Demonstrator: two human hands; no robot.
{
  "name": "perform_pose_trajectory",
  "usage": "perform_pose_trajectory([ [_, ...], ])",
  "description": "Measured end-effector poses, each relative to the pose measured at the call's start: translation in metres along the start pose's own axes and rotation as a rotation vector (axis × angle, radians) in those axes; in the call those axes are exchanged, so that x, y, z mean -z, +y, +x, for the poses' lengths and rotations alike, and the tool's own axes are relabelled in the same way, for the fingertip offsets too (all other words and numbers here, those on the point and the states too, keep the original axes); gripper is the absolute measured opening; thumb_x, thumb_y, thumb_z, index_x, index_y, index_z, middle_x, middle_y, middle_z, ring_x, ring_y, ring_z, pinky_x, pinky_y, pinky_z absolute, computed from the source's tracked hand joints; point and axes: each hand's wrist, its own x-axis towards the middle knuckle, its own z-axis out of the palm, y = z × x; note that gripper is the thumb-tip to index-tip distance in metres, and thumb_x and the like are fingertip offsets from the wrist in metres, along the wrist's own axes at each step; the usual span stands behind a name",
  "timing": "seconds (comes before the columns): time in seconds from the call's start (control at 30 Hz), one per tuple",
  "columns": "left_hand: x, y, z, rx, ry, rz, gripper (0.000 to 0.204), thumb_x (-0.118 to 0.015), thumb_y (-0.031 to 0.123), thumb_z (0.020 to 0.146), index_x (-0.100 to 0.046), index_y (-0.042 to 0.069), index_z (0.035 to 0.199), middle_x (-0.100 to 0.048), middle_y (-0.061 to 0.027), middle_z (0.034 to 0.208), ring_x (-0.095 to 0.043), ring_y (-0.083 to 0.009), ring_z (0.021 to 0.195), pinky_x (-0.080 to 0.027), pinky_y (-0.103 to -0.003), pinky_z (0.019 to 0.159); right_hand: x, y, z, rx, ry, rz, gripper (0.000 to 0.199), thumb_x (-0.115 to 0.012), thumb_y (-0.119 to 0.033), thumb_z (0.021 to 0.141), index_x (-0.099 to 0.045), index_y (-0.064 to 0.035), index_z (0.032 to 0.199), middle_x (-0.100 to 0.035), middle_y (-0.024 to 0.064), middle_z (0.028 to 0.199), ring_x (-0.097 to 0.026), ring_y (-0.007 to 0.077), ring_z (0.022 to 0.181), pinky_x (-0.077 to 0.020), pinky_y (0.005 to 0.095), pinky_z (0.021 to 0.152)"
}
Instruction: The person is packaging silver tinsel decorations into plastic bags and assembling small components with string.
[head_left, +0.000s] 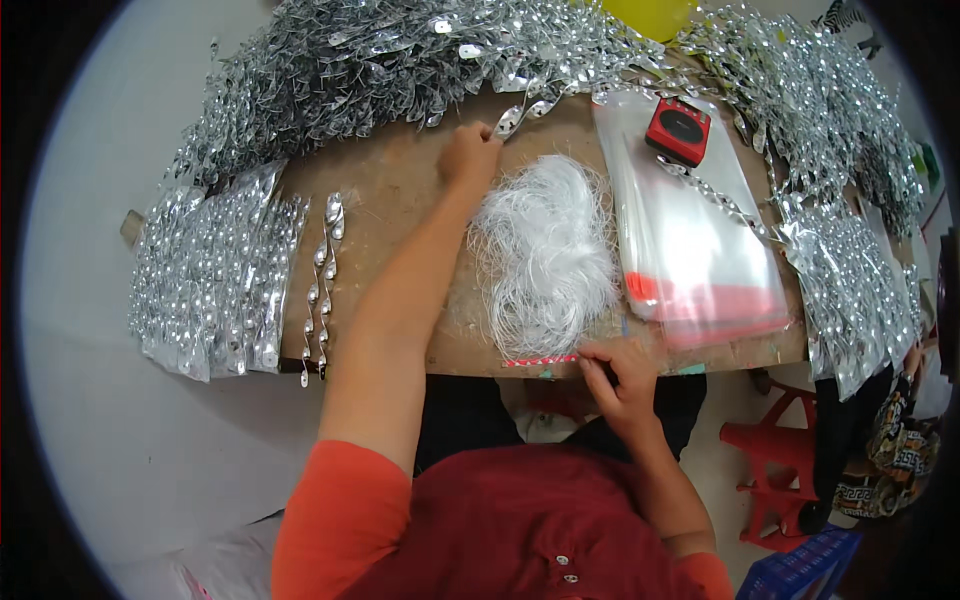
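Observation:
My left hand (470, 158) reaches to the far side of the table, its fingers closed on the end of a silver twisted foil strip (512, 120). The strip trails from the big foil heap (380, 70). At the near edge, my right hand (625, 378) has its fingers bent and thumb and forefinger together, beside the end of a red-and-white strip (540, 361). What that pinch holds is too small to make out. Between my hands lies a loose bundle of white threads (555, 250). Two twisted foil strips (325, 270) lie left of my left forearm.
Clear plastic bags (690, 240) with red edges lie right of the threads, a red box-shaped device (680, 130) on them. Packed silver foil strips (215, 280) cover the left end; more foil (850, 270) hangs at the right. A red stool (775, 450) and another person's patterned clothing (890, 460) are at right.

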Motion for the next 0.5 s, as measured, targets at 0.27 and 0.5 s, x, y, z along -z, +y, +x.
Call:
perform_pose_trajectory([
  [0.27, 0.118, 0.026, -0.03, -0.108, 0.322, -0.69, 0.013, -0.059, 0.014, 0.082, -0.06, 0.001, 0.083, -0.06, -0.0045, 0.079, -0.054, -0.0123, 0.074, -0.045, -0.023, 0.074, 0.002, 0.003, 0.005, -0.007, 0.01, 0.035, 0.015, -0.063, 0.0, 0.075, -0.064, -0.0029, 0.089, -0.061, 0.0086, 0.079, -0.056, 0.0208, 0.071, -0.0428, 0.0291, 0.064],
  [0.5, 0.274, 0.038, -0.099, -0.315, 0.572, -1.218, 0.023, -0.044, 0.016, 0.089, -0.049, -0.007, 0.087, -0.055, -0.0145, 0.086, -0.053, -0.0201, 0.07, -0.05, -0.038, 0.086, 0.002, -0.001, 0.008, 0.034, -0.116, -0.02, 0.012, -0.065, 0.0, 0.074, -0.064, -0.0045, 0.085, -0.059, 0.0081, 0.082, -0.056, 0.0212, 0.075, -0.0431, 0.0294, 0.065],
])
